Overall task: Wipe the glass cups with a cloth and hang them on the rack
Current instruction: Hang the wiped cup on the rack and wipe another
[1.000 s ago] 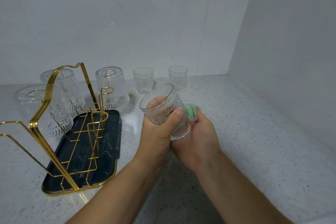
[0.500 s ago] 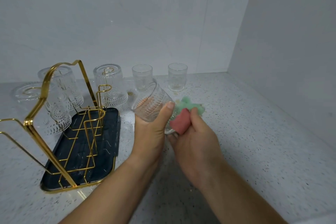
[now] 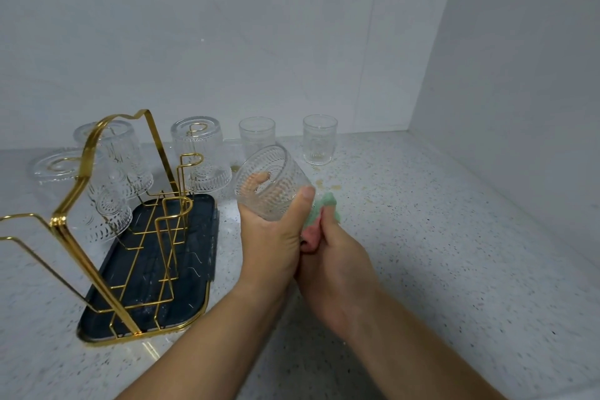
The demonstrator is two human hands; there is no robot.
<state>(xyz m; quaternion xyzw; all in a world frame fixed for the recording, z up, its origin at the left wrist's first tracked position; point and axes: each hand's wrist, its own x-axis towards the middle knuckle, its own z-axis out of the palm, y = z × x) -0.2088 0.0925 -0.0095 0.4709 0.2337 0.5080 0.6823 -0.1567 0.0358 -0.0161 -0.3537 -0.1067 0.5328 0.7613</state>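
1. The rack (image 3: 97, 204) stands on the tray (image 3: 191, 273), at 9 o'clock from the held cup (image 3: 272, 185), on the counter (image 3: 454, 237).
2. Upside down on the rack hang the left hung cup (image 3: 61, 172) at its 9 o'clock end, and the middle hung cup (image 3: 126, 156) and right hung cup (image 3: 203, 156) along its 12 o'clock side.
3. Behind the held cup, the left upright cup (image 3: 257, 140) stands at 12 o'clock and the right upright cup (image 3: 319, 139) at 1 o'clock, both on the counter.
4. The cloth (image 3: 319, 217) sits at 4 o'clock, against the held cup, between the left hand (image 3: 272, 237) and right hand (image 3: 334, 263).

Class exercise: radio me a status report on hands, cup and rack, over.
Left grip holds glass cup, tilted; right grip pinches cloth at its base. Three hung cups on rack; nothing blocks it.
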